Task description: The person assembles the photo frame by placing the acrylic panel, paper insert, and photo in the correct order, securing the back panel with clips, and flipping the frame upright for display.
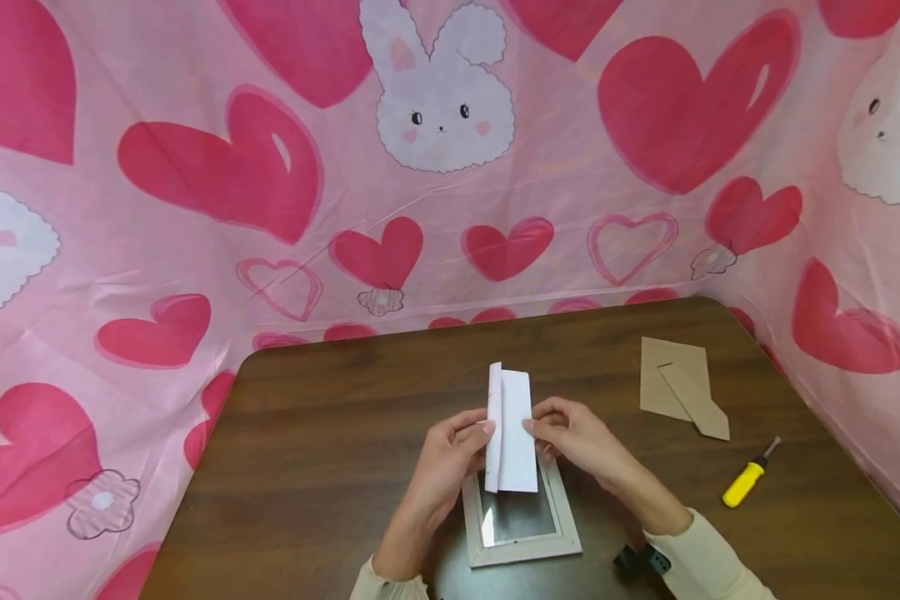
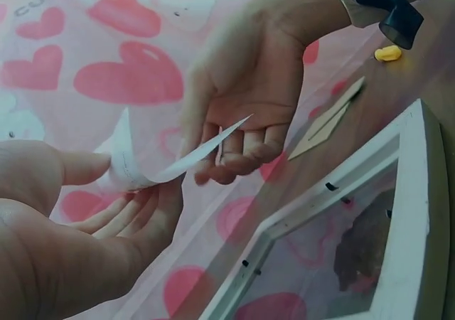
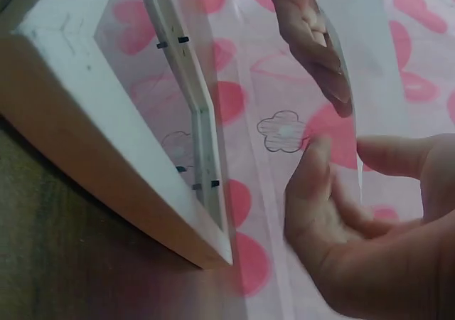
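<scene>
A sheet of white paper point(image 1: 517, 429), its left side folded up into a strip, is held above the picture frame point(image 1: 525, 552). My left hand point(image 1: 450, 457) pinches the folded side, thumb on top and fingers beneath; in the left wrist view the paper point(image 2: 126, 156) curves upward there. On the opposite edge, my right hand point(image 1: 581, 437) holds the sheet between thumb and fingers, as the right wrist view shows with the paper point(image 3: 366, 57) standing between them. The white-edged frame lies on the table under both hands, with small dark tabs along its inner rim.
To the right lies a brown backing board point(image 1: 667, 379) with a stand leg angled across it. Nearer sits a yellow-handled screwdriver point(image 1: 744, 483). The dark wooden table point(image 1: 322, 467) meets a pink heart-and-rabbit cloth point(image 1: 435, 200) at its back and sides.
</scene>
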`<move>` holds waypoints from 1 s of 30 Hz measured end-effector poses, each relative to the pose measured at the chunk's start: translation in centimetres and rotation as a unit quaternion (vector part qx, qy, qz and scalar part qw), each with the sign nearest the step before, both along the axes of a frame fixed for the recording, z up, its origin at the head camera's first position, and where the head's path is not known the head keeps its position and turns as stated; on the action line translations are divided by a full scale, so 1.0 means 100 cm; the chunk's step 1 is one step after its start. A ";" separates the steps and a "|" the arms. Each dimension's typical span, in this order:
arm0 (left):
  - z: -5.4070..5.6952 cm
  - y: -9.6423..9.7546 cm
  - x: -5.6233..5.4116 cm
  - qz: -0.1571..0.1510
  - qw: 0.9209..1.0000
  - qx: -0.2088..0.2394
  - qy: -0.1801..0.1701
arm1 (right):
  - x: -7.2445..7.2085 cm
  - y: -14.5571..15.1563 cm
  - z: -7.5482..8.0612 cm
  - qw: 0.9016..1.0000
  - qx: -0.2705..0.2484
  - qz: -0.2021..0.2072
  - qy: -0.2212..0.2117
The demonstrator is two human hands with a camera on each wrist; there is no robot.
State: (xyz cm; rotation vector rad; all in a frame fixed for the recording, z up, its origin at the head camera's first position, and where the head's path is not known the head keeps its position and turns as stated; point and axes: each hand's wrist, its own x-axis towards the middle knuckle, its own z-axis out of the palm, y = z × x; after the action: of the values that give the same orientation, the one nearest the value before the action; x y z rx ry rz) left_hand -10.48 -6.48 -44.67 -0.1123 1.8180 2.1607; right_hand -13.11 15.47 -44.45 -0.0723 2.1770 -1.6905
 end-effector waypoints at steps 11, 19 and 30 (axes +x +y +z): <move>-0.013 -0.012 0.003 -0.008 1.000 0.020 -0.016 | 0.002 0.004 -0.009 0.999 0.004 0.038 0.017; -0.021 -0.019 0.004 0.012 0.999 -0.021 -0.028 | 0.004 0.005 -0.014 0.999 0.035 0.034 0.021; -0.030 -0.027 0.006 0.024 0.992 -0.120 0.020 | 0.008 0.006 -0.025 0.997 0.069 0.029 0.034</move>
State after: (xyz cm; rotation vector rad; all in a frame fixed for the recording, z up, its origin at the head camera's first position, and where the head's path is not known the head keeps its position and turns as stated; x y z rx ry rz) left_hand -9.92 -9.16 -47.72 -0.1705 2.1125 1.9798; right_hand -12.35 16.04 -46.92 -0.1566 2.3126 -1.5219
